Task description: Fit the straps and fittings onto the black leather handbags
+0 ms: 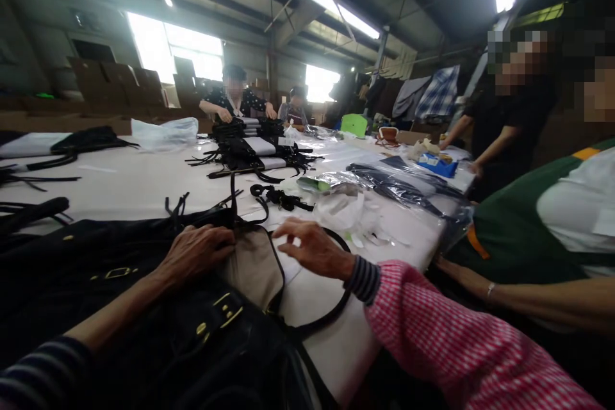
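Note:
A large black handbag point(158, 327) with gold buckles lies across the table's near left, its beige lining point(254, 266) showing at the open mouth. My left hand point(199, 250) rests on the bag's upper edge, fingers curled over it beside the lining. Just right of the mouth, my right hand point(314, 248) hovers with fingers apart, and I see nothing between them. Beneath that hand a black handle loop point(343, 304) arcs over the white tabletop. A thin black strap point(234, 198) stands up beyond my left fingertips.
Stacked black straps with white wraps point(259, 147) stand mid-table, near a black cord bundle point(283, 197). Plastic-wrapped dark goods point(398, 182) and a blue box point(436, 165) lie right. A co-worker in a green apron point(523, 224) is close on my right; others stand around the table.

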The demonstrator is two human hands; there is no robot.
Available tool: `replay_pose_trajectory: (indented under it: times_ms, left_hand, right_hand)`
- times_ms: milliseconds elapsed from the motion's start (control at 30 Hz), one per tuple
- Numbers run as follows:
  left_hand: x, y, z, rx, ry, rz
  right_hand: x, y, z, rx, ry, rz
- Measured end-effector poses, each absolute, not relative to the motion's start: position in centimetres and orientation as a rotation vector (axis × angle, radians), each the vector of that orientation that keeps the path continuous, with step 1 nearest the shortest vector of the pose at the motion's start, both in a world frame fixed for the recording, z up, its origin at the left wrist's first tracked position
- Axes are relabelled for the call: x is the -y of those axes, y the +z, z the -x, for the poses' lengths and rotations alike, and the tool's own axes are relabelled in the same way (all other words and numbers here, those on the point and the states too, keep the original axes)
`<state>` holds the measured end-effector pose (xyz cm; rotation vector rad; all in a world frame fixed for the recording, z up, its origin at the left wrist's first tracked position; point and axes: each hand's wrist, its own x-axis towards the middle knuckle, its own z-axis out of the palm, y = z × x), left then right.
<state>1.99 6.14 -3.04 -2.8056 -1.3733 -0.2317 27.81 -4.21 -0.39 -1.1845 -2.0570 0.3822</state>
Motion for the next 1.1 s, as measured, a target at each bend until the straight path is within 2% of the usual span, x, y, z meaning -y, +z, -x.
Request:
replay_pose_trajectory:
  times_ms: [200,267,367,533,667,800,933,1100]
  left_hand:
    - [-6.4,-3.7,-1.9,1.275,-0.287,2.787]
    - [-6.3,-3.7,-1.9,1.267,-0.269,2.792]
    - [-6.0,-3.4,-2.2,1.3,-0.21,2.773]
    - [-5.7,-3.1,-2.6,1.276,-0.151,2.701]
    - [-5.5,-3.1,-2.5,1.27,-0.184,2.714]
    - [-5.5,-3.1,-2.5,1.309,-0.232,2.724]
    - [-5.4,-3.0,-2.6,1.273,-0.237,2.709]
    - [-4.7,-2.6,-2.8,1.229,-0.241,2.701]
  right_hand:
    - [11.0,2.3,-41.3,1.705,-0.126,1.595]
    - [11.8,1.6,-44.6,1.631,-0.079,1.773]
    - [11.3,-0.1,-46.6,1.549,0.174,1.973]
    - [10.2,-1.5,-45.6,1.294,0.554,1.912]
    - [12.9,-1.0,-44.3,1.096,0.919,1.816]
    - [17.6,-0.6,-41.9,1.252,1.198,1.791]
    - [19.3,-0.1,-38.8,1.449,1.21,1.801]
    - [16.4,1.0,-35.5,1.913,0.893,1.81]
